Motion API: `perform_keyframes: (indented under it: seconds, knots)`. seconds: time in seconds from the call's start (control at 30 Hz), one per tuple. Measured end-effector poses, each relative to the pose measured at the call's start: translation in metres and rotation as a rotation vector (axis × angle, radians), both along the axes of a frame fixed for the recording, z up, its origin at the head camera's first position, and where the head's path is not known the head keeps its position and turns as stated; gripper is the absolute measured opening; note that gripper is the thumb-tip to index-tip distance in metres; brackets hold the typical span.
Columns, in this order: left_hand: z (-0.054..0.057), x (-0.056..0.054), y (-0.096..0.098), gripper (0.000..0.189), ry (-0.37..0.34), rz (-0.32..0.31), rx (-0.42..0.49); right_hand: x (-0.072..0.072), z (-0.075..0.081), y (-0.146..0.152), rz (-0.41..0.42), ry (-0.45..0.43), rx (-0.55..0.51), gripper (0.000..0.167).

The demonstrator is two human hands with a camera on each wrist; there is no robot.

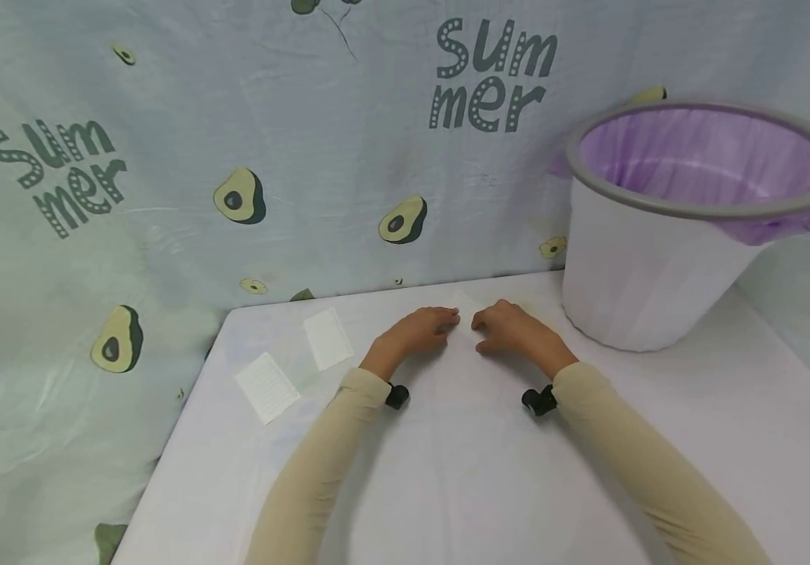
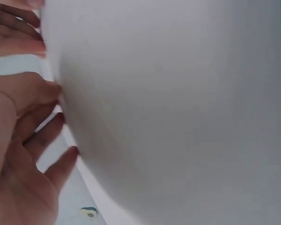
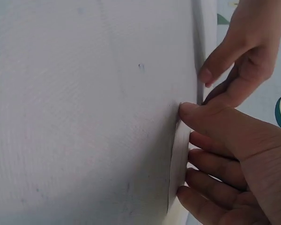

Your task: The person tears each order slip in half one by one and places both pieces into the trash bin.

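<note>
At the back of the white table, my left hand [image 1: 422, 329] and right hand [image 1: 516, 333] face each other with a small gap between them. A faint white paper slip [image 1: 466, 304] lies flat between and just beyond them. The right wrist view has a thin edge of white paper [image 3: 179, 157] under my right hand [image 3: 234, 164], with thumb and spread fingertips right at it. My left hand [image 2: 28, 173] has its bent fingers apart and fingertips at the white surface in the left wrist view. Neither thumb closes against its fingers.
Two lined white paper slips, one nearer the back [image 1: 328, 338] and one in front [image 1: 268, 388], lie on the table's left side. A white bin [image 1: 631, 275] with a purple liner stands at the right. Avocado-print cloth [image 1: 334, 157] hangs behind the table.
</note>
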State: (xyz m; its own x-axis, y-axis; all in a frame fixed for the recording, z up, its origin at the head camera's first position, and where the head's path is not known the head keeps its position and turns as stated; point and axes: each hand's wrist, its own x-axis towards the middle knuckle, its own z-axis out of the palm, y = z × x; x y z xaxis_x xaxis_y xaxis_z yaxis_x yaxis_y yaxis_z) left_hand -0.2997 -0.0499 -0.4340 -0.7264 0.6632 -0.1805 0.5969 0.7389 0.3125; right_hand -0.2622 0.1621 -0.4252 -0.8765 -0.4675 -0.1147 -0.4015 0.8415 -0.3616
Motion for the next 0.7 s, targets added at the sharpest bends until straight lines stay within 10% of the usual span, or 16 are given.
perform_keyframes:
  seconds: [0.23, 0.7]
  knots:
    - [0.007, 0.015, 0.002, 0.039, 0.043, 0.029, -0.041, 0.006, -0.008, 0.003, 0.065, 0.079, -0.048, 0.027]
    - [0.001, -0.003, 0.000, 0.030, 0.094, -0.008, 0.105, -0.002, -0.004, 0.004, 0.069, 0.012, -0.028, 0.034]
